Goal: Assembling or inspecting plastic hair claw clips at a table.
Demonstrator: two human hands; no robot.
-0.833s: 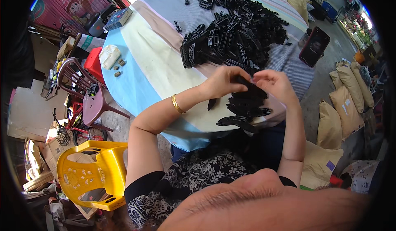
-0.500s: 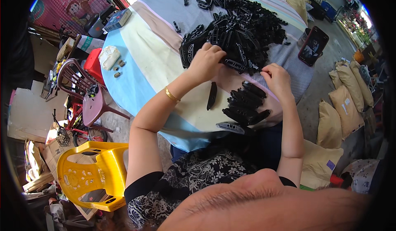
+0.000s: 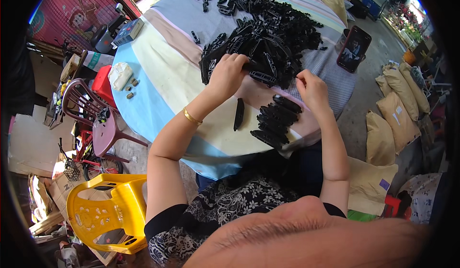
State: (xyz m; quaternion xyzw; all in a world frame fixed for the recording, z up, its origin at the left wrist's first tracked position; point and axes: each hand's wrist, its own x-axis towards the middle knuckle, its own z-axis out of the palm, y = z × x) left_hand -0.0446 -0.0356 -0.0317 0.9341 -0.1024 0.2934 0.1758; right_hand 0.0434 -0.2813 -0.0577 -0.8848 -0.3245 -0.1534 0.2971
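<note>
A large heap of black plastic parts [image 3: 268,33] covers the far middle of the table. At its near left edge, my left hand [image 3: 229,74] has its fingers curled down on a black oblong part [image 3: 262,78], which lies against the heap. My right hand [image 3: 312,90] is held at the heap's near right edge with thumb and fingers pinched together. Whatever is in that pinch is too small to make out. Several similar oblong parts [image 3: 275,119] lie in a row nearer me, below my right hand. A single oblong part [image 3: 238,114] lies apart, to their left.
A phone [image 3: 353,49] leans against a cup at the table's right. On the left are a blue box [image 3: 128,31], a white bag [image 3: 120,75] and small brownish pieces [image 3: 130,95]. Yellow [image 3: 105,210] and purple [image 3: 108,136] chairs stand left; sacks [image 3: 397,119] lie right.
The view has shifted slightly. A greyish-looking part that stuck out at the table's near edge, by the row, no longer shows there. Both hands stay at the heap's near edge.
</note>
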